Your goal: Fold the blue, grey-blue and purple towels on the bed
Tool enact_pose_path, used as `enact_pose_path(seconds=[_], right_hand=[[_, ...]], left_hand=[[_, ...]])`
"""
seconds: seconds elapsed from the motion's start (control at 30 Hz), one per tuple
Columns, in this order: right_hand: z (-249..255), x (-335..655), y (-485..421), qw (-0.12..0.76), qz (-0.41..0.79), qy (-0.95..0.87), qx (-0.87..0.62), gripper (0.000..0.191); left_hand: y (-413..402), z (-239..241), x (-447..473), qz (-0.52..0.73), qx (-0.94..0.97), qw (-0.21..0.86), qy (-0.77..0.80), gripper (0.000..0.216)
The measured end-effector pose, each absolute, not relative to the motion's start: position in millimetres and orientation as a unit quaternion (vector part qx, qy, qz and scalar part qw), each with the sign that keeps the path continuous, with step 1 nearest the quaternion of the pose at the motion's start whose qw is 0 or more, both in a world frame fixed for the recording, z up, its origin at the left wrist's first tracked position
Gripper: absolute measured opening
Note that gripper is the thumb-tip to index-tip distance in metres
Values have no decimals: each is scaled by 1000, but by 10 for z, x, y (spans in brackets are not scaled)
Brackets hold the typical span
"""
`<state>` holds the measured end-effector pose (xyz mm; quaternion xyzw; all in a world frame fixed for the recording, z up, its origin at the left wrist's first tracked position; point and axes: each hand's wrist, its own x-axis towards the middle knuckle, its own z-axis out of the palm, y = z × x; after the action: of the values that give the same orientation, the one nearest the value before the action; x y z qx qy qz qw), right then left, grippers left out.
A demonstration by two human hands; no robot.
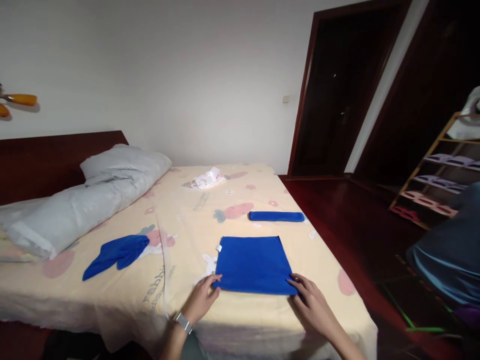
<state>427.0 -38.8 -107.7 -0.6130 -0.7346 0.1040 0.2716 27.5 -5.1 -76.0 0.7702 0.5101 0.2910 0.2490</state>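
A blue cloth (253, 262) lies flat in a near-square on the bed, a small white tag at its left edge. My left hand (202, 298), with a watch on the wrist, has its fingertips closed at the cloth's near left corner. At the near right corner, my right hand (311, 302) holds the edge between fingers and thumb. Just beyond the flat cloth is a rolled blue cloth (276, 216). Off to the left lies a crumpled blue cloth (118, 254).
The bed (187, 225) has a yellow patterned sheet. A grey quilt (86, 200) is bunched by the headboard, and a white plastic bag (207, 178) sits toward the far edge. On the right are a shoe rack (431, 175) and part of a person in dark clothing (450, 245).
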Motion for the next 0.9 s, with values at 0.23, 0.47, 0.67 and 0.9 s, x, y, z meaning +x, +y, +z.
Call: enact_pose_path(seconds=[0.23, 0.47, 0.67, 0.9], right_hand=[[-946, 4282, -162, 361, 215, -650, -634, 46], [-1009, 4232, 37, 334, 216, -608, -687, 50], [-1024, 4157, 58, 287, 86, -645, -703, 47], [-882, 3838, -65, 343, -161, -666, -642, 38]], left_hand=[[228, -767, 346, 342, 695, 297, 559, 41], [347, -755, 510, 343, 679, 213, 613, 37], [261, -681, 639, 247, 698, -44, 670, 18], [77, -623, 841, 320, 734, -221, 557, 29]])
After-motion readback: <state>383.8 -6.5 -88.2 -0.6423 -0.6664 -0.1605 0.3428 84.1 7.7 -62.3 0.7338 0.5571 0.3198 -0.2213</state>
